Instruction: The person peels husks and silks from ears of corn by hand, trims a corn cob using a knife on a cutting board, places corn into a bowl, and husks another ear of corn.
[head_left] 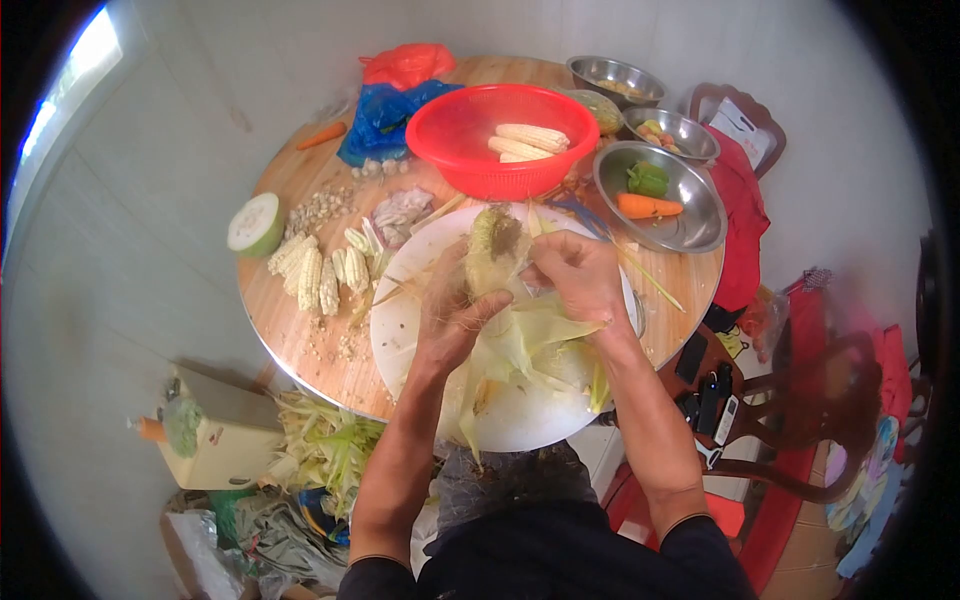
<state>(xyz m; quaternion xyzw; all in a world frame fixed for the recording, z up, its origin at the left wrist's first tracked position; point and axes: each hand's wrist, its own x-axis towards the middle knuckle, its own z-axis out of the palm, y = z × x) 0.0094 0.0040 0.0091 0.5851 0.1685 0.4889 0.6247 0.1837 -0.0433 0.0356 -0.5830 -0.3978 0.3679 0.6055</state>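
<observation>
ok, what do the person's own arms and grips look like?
Left grip and right grip: five-fingered hands, no gloves. Left forearm and right forearm are bare below short dark sleeves. No watch, cables or markings visible.

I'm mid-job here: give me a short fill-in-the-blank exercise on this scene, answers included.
1. The left hand holds an ear of corn above a board coloured ____.
2. The basin with the bare cobs is coloured ____.
3. The pepper near the carrot in the metal bowl is coloured ____.
4. In this view, the cut gourd lies at the table's ____ edge.

Missing words: white; red; green; left.
</observation>
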